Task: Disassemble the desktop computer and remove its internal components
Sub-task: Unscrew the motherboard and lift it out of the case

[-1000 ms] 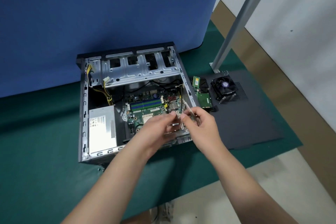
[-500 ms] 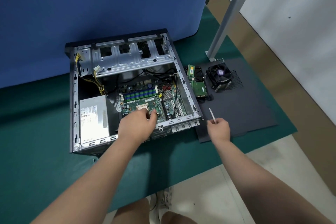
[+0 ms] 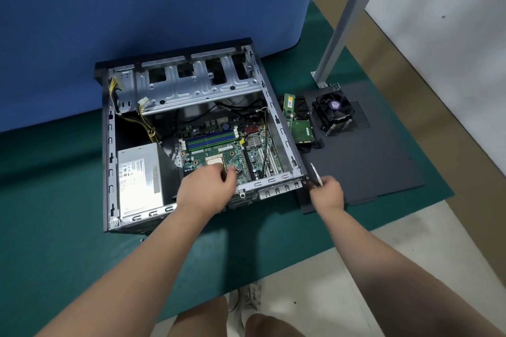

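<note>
Head view, looking down on an open desktop computer case [image 3: 109, 145] lying on its side on a green-covered desk [image 3: 54, 227]; inside it, the motherboard [image 3: 219, 150] sits toward the right half, the silver power supply [image 3: 138, 178] occupies the near left corner, and yellow-and-black cables [image 3: 145, 123] run from the drive cage [image 3: 197, 82] at the far end; the left hand [image 3: 208, 189] reaches over the near edge of the case, fingers curled down onto the motherboard beside the processor socket [image 3: 216, 161], though what they grip, if anything, cannot be told; the right hand [image 3: 327, 191] pinches a thin silvery strip [image 3: 315, 172] just outside the near right corner of the case, above a dark side panel [image 3: 369, 167] laid flat on the desk; on that panel rest a cooler fan [image 3: 334, 109], a green circuit board [image 3: 301, 130] and a memory stick [image 3: 289, 104] close beside the case wall; a blue partition [image 3: 137, 8] stands behind the case.
</note>
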`<state>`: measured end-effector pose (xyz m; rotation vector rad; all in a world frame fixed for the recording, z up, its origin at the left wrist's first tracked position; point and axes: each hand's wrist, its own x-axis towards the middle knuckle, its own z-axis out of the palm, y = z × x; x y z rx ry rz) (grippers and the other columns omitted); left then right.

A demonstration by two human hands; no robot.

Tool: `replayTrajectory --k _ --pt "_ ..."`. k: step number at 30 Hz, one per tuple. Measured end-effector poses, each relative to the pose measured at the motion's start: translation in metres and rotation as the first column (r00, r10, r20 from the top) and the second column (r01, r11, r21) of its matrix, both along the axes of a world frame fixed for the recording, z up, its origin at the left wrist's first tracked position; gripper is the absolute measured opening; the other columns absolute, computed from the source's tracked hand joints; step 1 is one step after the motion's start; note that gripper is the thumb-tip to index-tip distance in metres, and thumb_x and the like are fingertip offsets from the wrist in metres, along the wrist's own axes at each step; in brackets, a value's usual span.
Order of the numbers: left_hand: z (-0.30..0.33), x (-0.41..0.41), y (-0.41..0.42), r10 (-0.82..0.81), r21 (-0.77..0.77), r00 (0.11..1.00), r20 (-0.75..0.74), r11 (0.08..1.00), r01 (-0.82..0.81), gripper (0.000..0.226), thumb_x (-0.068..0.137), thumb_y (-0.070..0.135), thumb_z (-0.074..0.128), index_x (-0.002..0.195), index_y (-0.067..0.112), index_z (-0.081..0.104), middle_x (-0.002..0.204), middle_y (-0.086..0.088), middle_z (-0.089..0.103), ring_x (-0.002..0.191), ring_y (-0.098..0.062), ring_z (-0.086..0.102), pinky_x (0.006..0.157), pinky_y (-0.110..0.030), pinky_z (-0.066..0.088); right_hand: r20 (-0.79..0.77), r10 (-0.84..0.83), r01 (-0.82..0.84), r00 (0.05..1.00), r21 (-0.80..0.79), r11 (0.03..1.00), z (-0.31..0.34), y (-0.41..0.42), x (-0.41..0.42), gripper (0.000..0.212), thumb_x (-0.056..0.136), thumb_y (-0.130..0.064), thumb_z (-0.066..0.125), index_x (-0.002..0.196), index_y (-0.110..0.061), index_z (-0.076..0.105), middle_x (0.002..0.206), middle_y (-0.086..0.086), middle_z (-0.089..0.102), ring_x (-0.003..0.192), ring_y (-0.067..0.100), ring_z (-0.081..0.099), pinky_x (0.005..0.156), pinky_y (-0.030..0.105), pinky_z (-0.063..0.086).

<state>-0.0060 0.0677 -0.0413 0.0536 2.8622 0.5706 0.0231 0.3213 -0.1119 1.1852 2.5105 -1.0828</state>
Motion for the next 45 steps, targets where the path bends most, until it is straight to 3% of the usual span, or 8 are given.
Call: replayTrajectory --k 6,11,19,23,27,34,40,45 --pt "0.003 -0.002 -0.003 0.063 0.129 0.995 0.082 0.989 -0.073 0.027 0.090 0.051 0.043 0.079 0.030 0.056 0.069 0.013 0.063 0.064 -0.006 0.058 0.054 -0.023 0.039 -0.310 -0.135 0.085 0.941 -0.172 0.981 0.052 -0.002 0.005 0.011 0.093 -0.017 0.049 0.102 -0.015 0.042 0.077 -0.004 0.052 0.065 0.012 0.052 0.053 0.024 0.037" --pt "0.017 -0.005 -0.009 0.090 0.611 0.979 0.182 0.770 -0.184 0.012 0.088 0.040 0.060 0.094 0.029 0.060 0.083 0.009 0.064 0.071 -0.009 0.061 0.058 -0.018 0.047 -0.447 0.127 -0.214 0.885 -0.148 0.966 0.106 -0.026 0.004 0.007 0.094 -0.021 0.055 0.095 -0.022 0.049 0.086 -0.006 0.054 0.065 -0.009 0.053 0.053 0.003 0.039" --pt "0.047 -0.012 -0.038 -0.028 0.777 0.983 0.183 0.617 -0.127 0.001 0.085 0.031 0.068 0.085 0.030 0.068 0.081 0.009 0.071 0.076 -0.005 0.066 0.068 -0.016 0.050 -0.455 0.453 -0.577 0.767 -0.179 0.797 0.134 -0.091 -0.015 0.015 0.085 -0.019 0.069 0.084 -0.034 0.067 0.088 -0.012 0.066 0.076 -0.002 0.058 0.063 0.006 0.043" --pt "0.044 -0.014 -0.061 0.041 0.742 0.987 0.157 0.655 -0.145 0.007 0.085 0.031 0.068 0.079 0.029 0.068 0.077 0.004 0.070 0.075 -0.015 0.066 0.069 -0.026 0.052 -0.414 0.525 -0.626 0.744 -0.156 0.764 0.126 -0.113 -0.029 0.015 0.085 -0.022 0.069 0.085 -0.037 0.067 0.094 -0.011 0.065 0.074 0.017 0.059 0.067 0.022 0.049" --pt "0.039 -0.022 -0.077 0.020 0.602 0.996 0.087 0.796 -0.068 0.013 0.085 0.030 0.068 0.074 0.031 0.062 0.067 0.019 0.063 0.058 0.001 0.055 0.055 -0.014 0.040 -0.417 0.551 -0.657 0.723 -0.166 0.736 0.123 -0.131 -0.043 0.018 0.085 -0.025 0.068 0.082 -0.042 0.065 0.094 -0.016 0.065 0.071 0.004 0.058 0.068 0.017 0.045" --pt "0.040 -0.049 -0.101 -0.053 0.421 0.998 -0.034 0.905 0.063 0.011 0.088 0.034 0.061 0.080 0.028 0.063 0.084 0.011 0.058 0.075 -0.002 0.053 0.071 -0.026 0.043 -0.415 0.518 -0.637 0.748 -0.228 0.737 0.123 -0.153 -0.076 0.009 0.080 -0.024 0.074 0.079 -0.031 0.069 0.081 -0.014 0.069 0.076 0.000 0.063 0.067 0.014 0.048" --pt "0.032 -0.076 -0.104 -0.105 0.290 0.993 -0.054 0.950 0.117 0.014 0.093 0.037 0.053 0.082 0.030 0.056 0.085 0.010 0.053 0.091 -0.015 0.050 0.088 -0.038 0.038 -0.422 0.251 -0.467 0.871 -0.553 0.690 0.114 -0.164 -0.105 0.005 0.079 -0.021 0.076 0.080 -0.024 0.071 0.070 -0.007 0.070 0.061 0.004 0.063 0.060 0.016 0.051" --pt "0.015 -0.103 -0.106 -0.068 0.206 0.991 0.119 0.978 0.043 0.020 0.094 0.034 0.051 0.081 0.020 0.058 0.081 0.005 0.055 0.081 -0.018 0.054 0.070 -0.030 0.040 -0.337 0.086 -0.305 0.938 -0.679 0.668 0.077 -0.177 -0.128 0.009 0.084 -0.008 0.069 0.083 -0.017 0.069 0.073 0.000 0.068 0.072 0.012 0.068 0.068 0.021 0.056"
